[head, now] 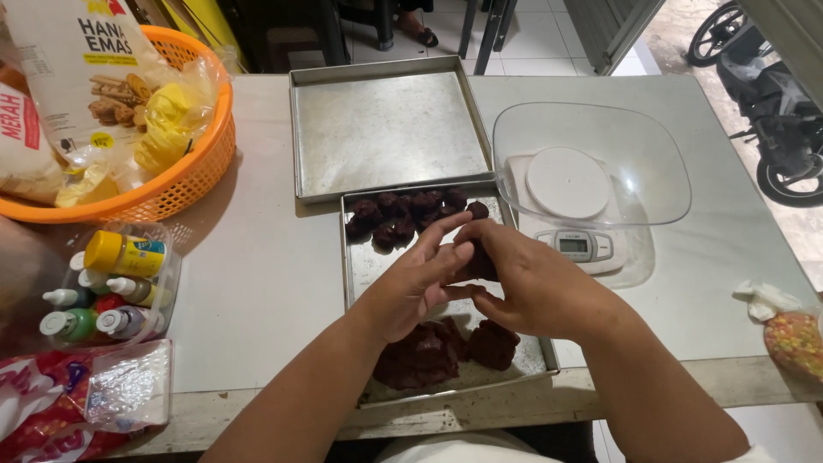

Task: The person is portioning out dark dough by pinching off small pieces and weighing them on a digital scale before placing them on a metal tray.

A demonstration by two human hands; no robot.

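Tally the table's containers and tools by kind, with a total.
Square metal baking trays: 2, the empty one and the one holding dark brown dough
Orange plastic basket: 1
Clear plastic tub of small colouring bottles: 1
White kitchen scale under a clear bowl: 1
Total: 5

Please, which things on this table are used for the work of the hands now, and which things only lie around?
In use:
left hand and right hand, pressing a dark dough piece
near tray
big dough lump
shaped dough balls

Lying about:
far tray
kitchen scale with clear bowl
orange basket
small colouring bottles
bag of sprinkles
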